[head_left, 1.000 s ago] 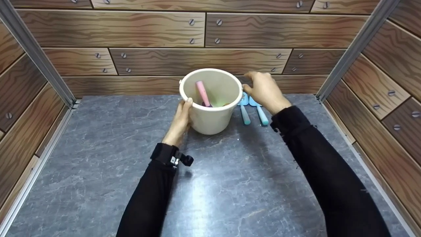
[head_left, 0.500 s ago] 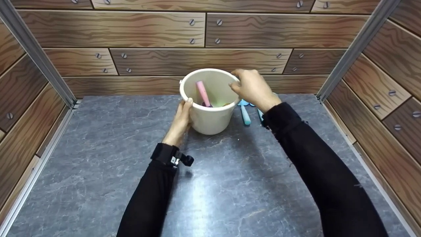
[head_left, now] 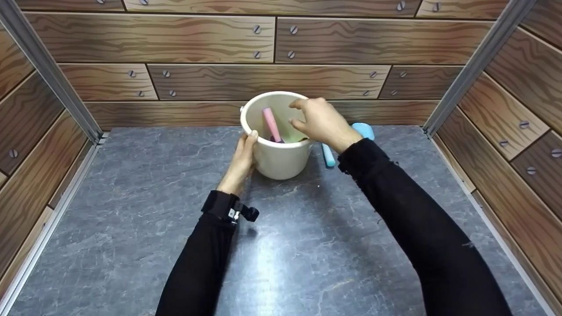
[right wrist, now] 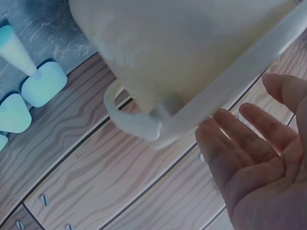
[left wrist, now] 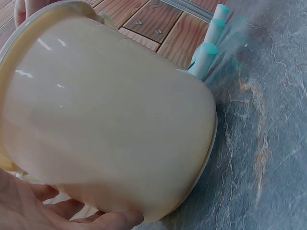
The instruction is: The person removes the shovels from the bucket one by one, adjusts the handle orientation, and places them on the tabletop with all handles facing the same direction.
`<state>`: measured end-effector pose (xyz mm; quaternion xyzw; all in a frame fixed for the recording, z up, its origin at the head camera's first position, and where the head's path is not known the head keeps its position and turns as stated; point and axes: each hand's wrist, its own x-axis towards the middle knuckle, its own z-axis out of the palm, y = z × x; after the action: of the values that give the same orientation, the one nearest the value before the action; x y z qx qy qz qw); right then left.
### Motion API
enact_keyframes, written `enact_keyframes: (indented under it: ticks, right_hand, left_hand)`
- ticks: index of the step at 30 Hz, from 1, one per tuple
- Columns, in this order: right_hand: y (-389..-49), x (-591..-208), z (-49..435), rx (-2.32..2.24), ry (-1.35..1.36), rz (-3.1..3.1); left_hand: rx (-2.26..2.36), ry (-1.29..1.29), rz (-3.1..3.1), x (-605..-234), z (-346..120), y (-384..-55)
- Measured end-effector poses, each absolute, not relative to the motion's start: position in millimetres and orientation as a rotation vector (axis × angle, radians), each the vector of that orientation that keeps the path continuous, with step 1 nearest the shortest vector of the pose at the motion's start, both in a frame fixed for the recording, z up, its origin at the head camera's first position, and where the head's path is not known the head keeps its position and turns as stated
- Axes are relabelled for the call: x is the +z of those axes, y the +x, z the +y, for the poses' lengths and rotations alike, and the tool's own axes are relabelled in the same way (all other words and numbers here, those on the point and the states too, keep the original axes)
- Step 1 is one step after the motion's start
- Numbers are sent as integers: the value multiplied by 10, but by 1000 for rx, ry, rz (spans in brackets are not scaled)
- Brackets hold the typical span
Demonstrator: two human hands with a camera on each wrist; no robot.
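A cream plastic bucket [head_left: 281, 160] stands upright near the back wall. My left hand [head_left: 241, 160] grips its left side, thumb on the rim; in the left wrist view the fingers [left wrist: 112, 220] lie along the outside wall. Inside the bucket leans a pink handle [head_left: 271, 125], its lower end among things mostly hidden by the front wall. My right hand [head_left: 322, 120] is over the right part of the rim, thumb and forefinger spread. The right wrist view shows that hand [right wrist: 259, 167] holding nothing, palm toward the bucket [right wrist: 168, 52], its fingers loosely bent near the rim.
Blue toy shovels [head_left: 328, 156] lie right of the bucket, partly behind my right hand and wrist; their blades [right wrist: 44, 84] show in the right wrist view. Wood-patterned walls [head_left: 210, 81] and metal frame posts [head_left: 465, 66] enclose the grey marbled table [head_left: 153, 197].
My right hand has moved left from beside the bucket to over its right rim, its forearm now covering more of the shovels. The left hand and bucket stay put.
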<state>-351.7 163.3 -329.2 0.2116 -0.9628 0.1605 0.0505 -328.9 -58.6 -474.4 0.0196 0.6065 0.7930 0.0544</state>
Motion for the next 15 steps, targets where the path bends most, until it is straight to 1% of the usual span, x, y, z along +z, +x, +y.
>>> enact_keyframes:
  ticks: [15]
  right_hand:
    - [-3577,-3397,1444,345,773,-3057]
  left_hand:
    - [2428,111,1831,-4760,-590,-3287]
